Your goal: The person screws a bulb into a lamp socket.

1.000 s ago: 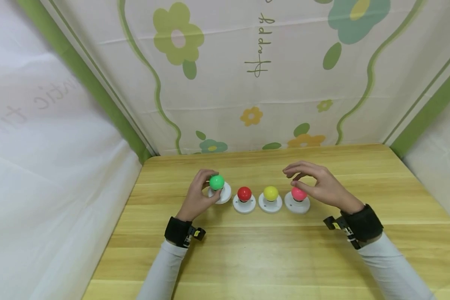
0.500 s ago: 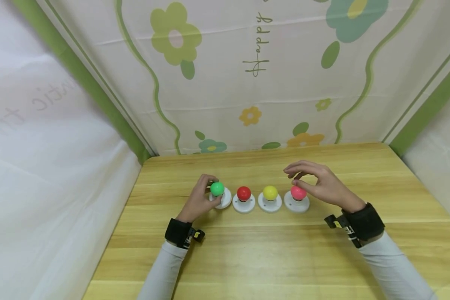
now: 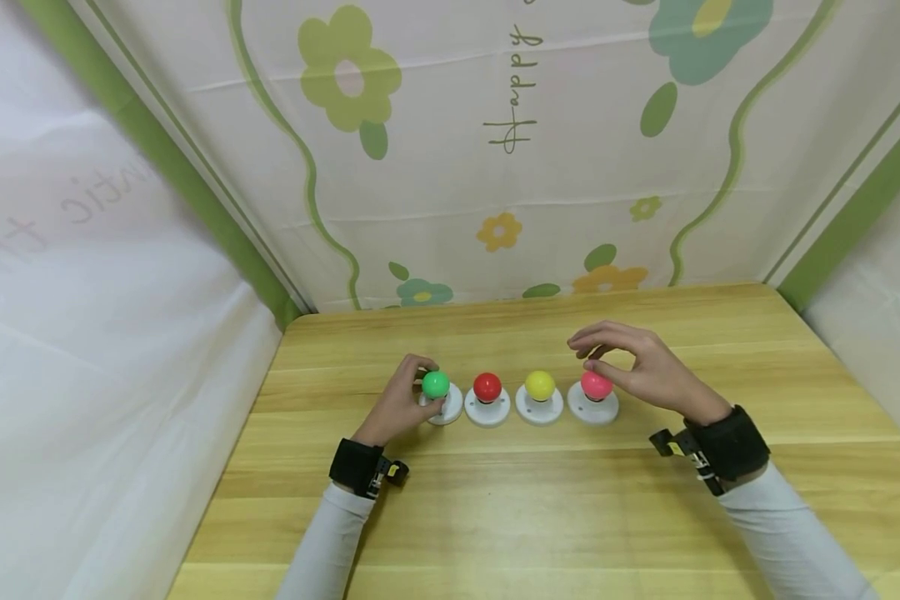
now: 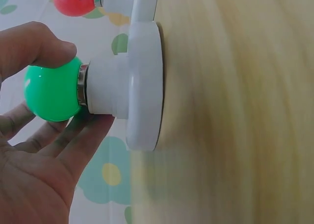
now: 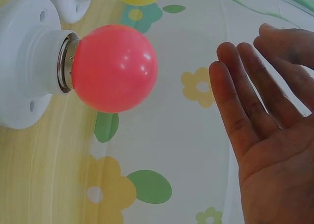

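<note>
My left hand (image 3: 399,403) holds a green light bulb (image 4: 53,92) between thumb and fingers. The bulb sits in a round white lamp holder (image 4: 145,87), whose base is against the tabletop in the left wrist view; some fingertips lie along the holder's neck. My right hand (image 5: 274,116) hovers above and behind a pink light bulb (image 5: 115,68), with fingers loosely bent. A gap shows between that hand and the bulb in the right wrist view. The pink bulb stands upright in its own white lamp holder (image 3: 592,412).
Between them stand a red bulb (image 3: 487,387) and a yellow bulb (image 3: 540,385), each in a white holder, so all form one row. The wooden table (image 3: 525,517) ends at a flowered curtain (image 3: 435,183) behind; white fabric (image 3: 97,350) hangs at the left.
My left hand has drawn the green bulb and its holder a short way toward me, level with the row. My right hand has stayed nearly still.
</note>
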Demonstrator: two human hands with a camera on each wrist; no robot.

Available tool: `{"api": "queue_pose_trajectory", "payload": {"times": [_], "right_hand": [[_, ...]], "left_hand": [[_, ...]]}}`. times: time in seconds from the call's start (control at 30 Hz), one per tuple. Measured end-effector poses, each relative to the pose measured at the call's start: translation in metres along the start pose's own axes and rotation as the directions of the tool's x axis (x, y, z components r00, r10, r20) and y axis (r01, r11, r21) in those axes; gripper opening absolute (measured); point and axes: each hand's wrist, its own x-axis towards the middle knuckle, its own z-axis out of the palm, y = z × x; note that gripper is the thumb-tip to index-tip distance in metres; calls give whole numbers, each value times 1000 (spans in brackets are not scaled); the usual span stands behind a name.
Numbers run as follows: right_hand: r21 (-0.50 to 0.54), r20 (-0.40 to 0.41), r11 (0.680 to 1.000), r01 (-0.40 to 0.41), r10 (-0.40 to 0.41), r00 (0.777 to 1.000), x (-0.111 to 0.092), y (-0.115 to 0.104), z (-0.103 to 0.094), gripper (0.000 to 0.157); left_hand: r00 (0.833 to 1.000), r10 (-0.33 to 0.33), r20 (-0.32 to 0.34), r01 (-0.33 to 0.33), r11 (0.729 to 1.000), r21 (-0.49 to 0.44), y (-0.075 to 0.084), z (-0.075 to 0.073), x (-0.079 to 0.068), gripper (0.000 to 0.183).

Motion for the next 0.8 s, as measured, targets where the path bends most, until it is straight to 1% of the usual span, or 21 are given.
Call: {"api": "queue_pose_trajectory", "payload": {"times": [0.2,0.37,0.43,0.53,0.6,0.67,0.73,0.8], "right_hand": [[-7,2,1000,9,-9,1000,1,2,0,36],[-16,7,1000,9,-9,1000,0,3,1,36],[-32,14,999,8,-8,1000,0,0,0,36],[-38,14,999,-5,6,1000,3,-12,-2,35],[-55,9,998,-4,4,1000,4,-19,-3,35],[-75,-1,997,-3,3,1000,3,-20,-4,35],[-132,-8,991,8,-9,1000,-1,-12,-6,37],[-205,-12,979,10,-12,1000,-6,-2,-9,40]], "left_hand": [[1000,-18,9,18,1000,-1,-1,0,-1,53],[999,-28,22,28,1000,11,1,-1,-2,55],[999,-32,29,31,999,21,1,0,-2,56],[998,-36,44,35,999,42,2,0,-2,58],[998,-24,58,21,998,53,2,0,-2,61],[997,-2,73,-3,998,66,3,-2,-1,64],[996,28,85,-35,996,84,5,-6,-1,66],[995,56,85,-66,991,118,7,-11,1,68]]}}
